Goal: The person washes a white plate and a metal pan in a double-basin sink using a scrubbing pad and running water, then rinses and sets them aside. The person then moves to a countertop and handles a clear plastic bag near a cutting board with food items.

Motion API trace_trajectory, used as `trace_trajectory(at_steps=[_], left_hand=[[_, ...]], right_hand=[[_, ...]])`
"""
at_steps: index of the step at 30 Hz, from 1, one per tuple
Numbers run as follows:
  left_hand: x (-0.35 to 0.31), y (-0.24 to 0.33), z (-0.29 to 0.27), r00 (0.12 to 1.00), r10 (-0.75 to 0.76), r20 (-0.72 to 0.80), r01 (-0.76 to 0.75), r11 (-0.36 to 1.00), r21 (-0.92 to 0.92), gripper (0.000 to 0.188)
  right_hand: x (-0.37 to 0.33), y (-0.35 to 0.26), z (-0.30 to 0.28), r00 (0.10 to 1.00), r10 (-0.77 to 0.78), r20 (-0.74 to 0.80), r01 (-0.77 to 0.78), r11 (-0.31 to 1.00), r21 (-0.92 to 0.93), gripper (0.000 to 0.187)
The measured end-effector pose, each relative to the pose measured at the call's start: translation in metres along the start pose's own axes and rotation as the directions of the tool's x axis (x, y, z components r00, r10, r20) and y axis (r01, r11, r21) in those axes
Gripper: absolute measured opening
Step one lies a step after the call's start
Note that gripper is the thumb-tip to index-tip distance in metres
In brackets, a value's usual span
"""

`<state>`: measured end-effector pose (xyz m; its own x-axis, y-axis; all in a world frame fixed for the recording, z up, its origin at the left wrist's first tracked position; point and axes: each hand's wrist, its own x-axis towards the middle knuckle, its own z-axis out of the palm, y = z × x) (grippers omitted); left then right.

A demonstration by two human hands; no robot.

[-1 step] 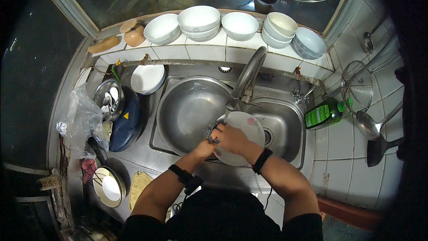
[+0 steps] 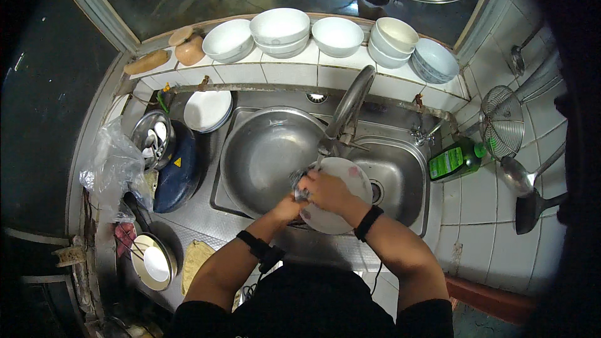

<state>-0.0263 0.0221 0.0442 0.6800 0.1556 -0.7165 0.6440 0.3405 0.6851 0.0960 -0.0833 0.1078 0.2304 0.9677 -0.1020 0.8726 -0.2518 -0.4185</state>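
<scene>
At six o'clock from the tap [image 2: 348, 106], the plate [image 2: 353, 176] is pinched at nine o'clock by the left hand [image 2: 288, 208], while the right hand [image 2: 332, 193], clenching the scrubber [image 2: 297, 180] near ten, has barely shifted, so scrubbing seems to continue.

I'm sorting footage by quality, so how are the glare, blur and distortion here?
Head view throughout: the tiled ledge bows, and the picture's corners go black; the metal basin carries soft glare; the right hand and the scrubber at its fingertips look slightly smeared.
</scene>
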Motion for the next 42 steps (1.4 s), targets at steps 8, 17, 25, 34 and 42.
trace_trajectory(at_steps=[8, 17, 25, 34, 42], left_hand=[[0.000, -0.005, -0.004, 0.985, 0.170, 0.008, -0.166, 0.974, -0.156, 0.045], [0.002, 0.009, 0.001, 0.998, 0.033, -0.051, -0.042, 0.983, -0.181, 0.060], [0.019, -0.013, -0.004, 0.992, 0.127, 0.016, -0.105, 0.884, -0.456, 0.067], [0.008, -0.006, -0.007, 0.913, 0.192, -0.360, -0.355, 0.810, -0.467, 0.052], [0.000, -0.003, -0.011, 0.967, 0.089, -0.238, -0.151, 0.954, -0.258, 0.039]], right_hand=[[0.001, 0.049, -0.016, 0.899, 0.429, -0.086, -0.438, 0.877, -0.198, 0.036], [0.001, 0.027, 0.018, 0.971, 0.186, -0.148, -0.188, 0.982, 0.003, 0.045], [0.001, -0.011, 0.035, 0.984, 0.105, -0.147, -0.068, 0.969, 0.237, 0.040], [-0.042, 0.017, 0.011, 0.999, -0.035, 0.020, 0.036, 0.998, -0.048, 0.031], [-0.011, 0.052, -0.011, 0.999, 0.002, 0.047, 0.022, 0.871, -0.491, 0.021]])
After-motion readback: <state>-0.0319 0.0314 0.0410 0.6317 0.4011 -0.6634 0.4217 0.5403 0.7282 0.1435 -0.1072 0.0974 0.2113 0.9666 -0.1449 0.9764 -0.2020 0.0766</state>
